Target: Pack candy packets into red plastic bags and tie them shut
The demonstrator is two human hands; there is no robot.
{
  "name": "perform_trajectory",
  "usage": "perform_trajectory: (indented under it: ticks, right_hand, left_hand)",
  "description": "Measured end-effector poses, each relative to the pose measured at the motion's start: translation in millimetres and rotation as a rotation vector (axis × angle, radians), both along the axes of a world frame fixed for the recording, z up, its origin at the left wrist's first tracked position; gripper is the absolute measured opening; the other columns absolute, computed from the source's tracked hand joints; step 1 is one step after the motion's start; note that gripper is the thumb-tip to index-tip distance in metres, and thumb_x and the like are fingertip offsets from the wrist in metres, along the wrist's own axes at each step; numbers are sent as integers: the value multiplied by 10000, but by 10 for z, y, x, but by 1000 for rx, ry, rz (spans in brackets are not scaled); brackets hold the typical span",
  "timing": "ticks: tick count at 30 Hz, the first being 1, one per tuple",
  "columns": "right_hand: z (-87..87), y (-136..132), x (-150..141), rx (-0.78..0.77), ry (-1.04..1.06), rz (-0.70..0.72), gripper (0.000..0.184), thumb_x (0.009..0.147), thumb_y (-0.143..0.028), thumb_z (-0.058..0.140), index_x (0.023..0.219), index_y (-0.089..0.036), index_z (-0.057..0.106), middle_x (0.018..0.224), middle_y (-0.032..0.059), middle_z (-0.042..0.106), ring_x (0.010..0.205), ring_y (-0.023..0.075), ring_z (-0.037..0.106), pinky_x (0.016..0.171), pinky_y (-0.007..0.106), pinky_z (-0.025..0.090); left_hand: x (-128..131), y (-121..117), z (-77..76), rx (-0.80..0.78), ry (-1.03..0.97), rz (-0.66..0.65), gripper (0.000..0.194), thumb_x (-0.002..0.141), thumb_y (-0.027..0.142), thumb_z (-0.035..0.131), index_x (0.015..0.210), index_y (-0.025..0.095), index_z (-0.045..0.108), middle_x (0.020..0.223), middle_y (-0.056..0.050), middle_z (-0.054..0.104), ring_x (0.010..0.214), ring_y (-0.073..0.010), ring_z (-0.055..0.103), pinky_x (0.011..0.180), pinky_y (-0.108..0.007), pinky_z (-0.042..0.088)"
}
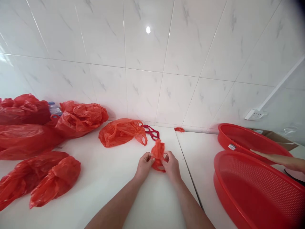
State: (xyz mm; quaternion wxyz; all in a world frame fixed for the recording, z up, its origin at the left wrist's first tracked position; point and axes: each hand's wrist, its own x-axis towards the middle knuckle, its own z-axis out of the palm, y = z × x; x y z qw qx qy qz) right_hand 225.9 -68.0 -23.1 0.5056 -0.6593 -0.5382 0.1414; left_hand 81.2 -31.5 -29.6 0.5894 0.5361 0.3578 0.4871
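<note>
Between my two hands is a small crumpled orange-red piece [158, 152], thin and gathered like a plastic bag; its exact kind is hard to make out. My left hand [145, 163] pinches its left side with thumb and fingers. On the opposite side, my right hand [172, 164] grips it the same way. A loop of it hangs below the fingers, just above or on the white table [152, 198]. Right behind lie dark red looped strips [152, 131], partly under an orange-red plastic bag [120, 132].
Filled red plastic bags [82, 119] crowd the left, with a clear bottle [54, 109] among them. On the right stand two red plastic baskets [220, 181]; another person's hand [269, 156] reaches over the rear one. A red scrap [179, 129] lies by the tiled wall.
</note>
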Motion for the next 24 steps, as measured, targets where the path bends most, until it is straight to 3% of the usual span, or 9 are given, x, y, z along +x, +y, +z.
perform_trajectory:
  ticks: [5,10,15,21,24]
  right_hand:
    - [10,39,246,-49,-29,-109,245,666,-435,634,769,-215,600,545,-65,382,494,117,371,461,230,310]
    - [35,23,377,-51,-63,-145,383,770,-576,508,684,-209,569,514,-54,401,496,119,387,490,235,308]
    - [-6,39,533,-67,-60,-246,369,823,-537,445,658,-219,532,543,-39,487,496,126,406,495,243,308]
    - [-78,103,547,-46,-123,-239,260,812,-428,482,734,-210,601,699,7,598,631,161,532,604,270,410]
    - [-53,122,459,19,-195,-248,217,787,-354,524,881,-190,630,940,69,620,892,208,552,800,325,427]
  left_hand:
    - [-40,171,-73,-54,-176,98,173,746,324,602,778,195,490,701,46,522,635,-90,516,644,-227,464]
    - [-201,354,-90,-130,-395,175,201,772,357,585,779,199,461,761,28,569,692,-96,566,720,-260,497]
    - [-454,544,-27,-217,-512,204,156,820,326,490,876,187,533,941,-60,641,884,-152,614,811,-313,513]
    - [-471,514,62,-244,-485,184,282,851,398,460,997,171,543,1109,-109,597,1004,-193,587,853,-351,502]
    - [-444,418,103,-116,-315,384,426,805,447,546,1157,225,454,1270,-93,478,1148,-209,494,933,-368,446]
